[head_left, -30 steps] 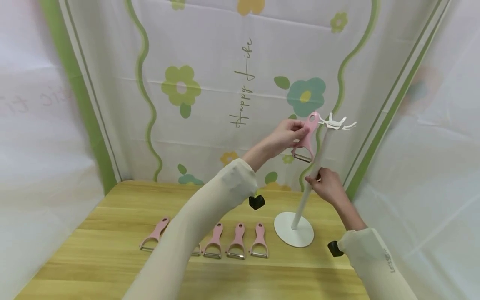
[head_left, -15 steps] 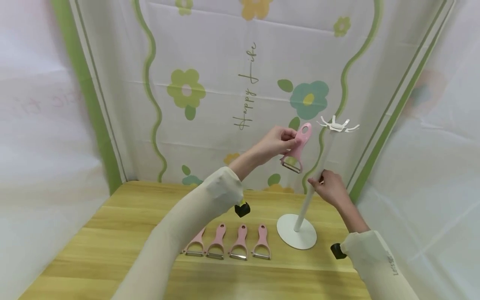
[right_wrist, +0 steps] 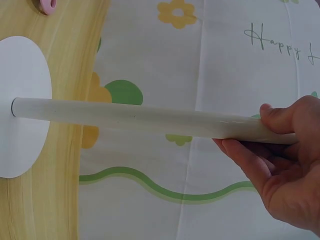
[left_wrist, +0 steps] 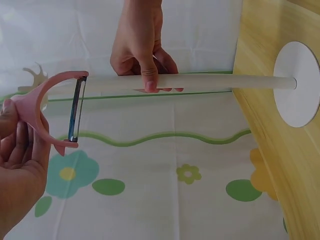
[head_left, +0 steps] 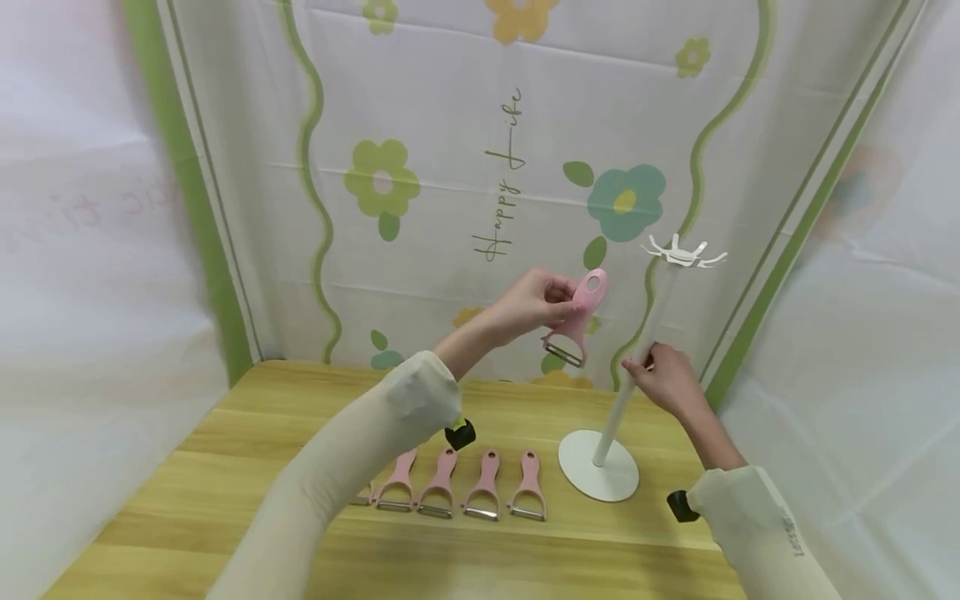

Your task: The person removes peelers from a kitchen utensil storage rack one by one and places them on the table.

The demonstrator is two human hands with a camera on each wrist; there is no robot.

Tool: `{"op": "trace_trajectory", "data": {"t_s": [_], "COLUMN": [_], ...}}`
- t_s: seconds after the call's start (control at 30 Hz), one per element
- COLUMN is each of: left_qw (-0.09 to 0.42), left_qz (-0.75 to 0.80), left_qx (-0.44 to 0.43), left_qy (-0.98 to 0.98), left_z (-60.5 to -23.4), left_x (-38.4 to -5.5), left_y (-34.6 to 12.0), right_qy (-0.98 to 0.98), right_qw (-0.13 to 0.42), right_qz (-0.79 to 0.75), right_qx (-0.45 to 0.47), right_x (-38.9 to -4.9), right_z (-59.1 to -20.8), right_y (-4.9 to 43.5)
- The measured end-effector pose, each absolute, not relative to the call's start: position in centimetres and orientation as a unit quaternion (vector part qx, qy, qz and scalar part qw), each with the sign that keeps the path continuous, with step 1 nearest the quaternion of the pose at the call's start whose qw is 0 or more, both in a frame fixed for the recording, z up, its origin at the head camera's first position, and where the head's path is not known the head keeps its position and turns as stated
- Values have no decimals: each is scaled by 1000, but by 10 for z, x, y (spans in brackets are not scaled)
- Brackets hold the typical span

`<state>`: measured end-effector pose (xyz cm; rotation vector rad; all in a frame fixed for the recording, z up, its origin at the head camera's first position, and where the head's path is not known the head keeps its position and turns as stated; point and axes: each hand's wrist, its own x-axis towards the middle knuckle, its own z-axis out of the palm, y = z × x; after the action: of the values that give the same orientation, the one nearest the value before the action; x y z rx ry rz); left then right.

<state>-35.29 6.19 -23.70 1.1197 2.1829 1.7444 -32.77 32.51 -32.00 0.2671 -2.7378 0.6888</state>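
Observation:
My left hand point(head_left: 534, 302) pinches a pink peeler point(head_left: 577, 317) by its handle, up in the air to the left of a white hook stand point(head_left: 660, 312). The peeler's blade end points down and its holed end up. In the left wrist view the peeler's pink frame point(left_wrist: 42, 107) and metal blade show close up, apart from the stand. My right hand point(head_left: 663, 377) grips the stand's pole, thumb on one side and fingers on the other, as the right wrist view shows with the hand point(right_wrist: 285, 165) round the pole point(right_wrist: 150, 120). The hooks point(head_left: 682, 254) at the stand's top hold nothing visible.
Several more pink peelers point(head_left: 483, 487) lie in a row on the wooden table point(head_left: 465, 558), left of the stand's round base point(head_left: 577, 467). My left sleeve point(head_left: 375, 433) hides part of the row. A printed curtain point(head_left: 450, 108) hangs behind the table.
My left hand has moved left and down with the peeler, away from the stand's hooks. The right hand keeps its grip on the pole. The head view has shifted slightly.

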Motion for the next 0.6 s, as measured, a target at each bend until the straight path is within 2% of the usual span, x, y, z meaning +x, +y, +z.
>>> {"op": "trace_trajectory", "data": {"t_s": [0.6], "left_qw": [70], "left_qz": [562], "left_qx": [367], "left_qy": [738], "left_z": [-260], "left_x": [-336], "left_y": [30], "right_qy": [-952], "right_qw": [162], "right_qz": [241], "right_qx": [99], "right_x": [-327], "right_z": [-322], "right_y": [326]}}
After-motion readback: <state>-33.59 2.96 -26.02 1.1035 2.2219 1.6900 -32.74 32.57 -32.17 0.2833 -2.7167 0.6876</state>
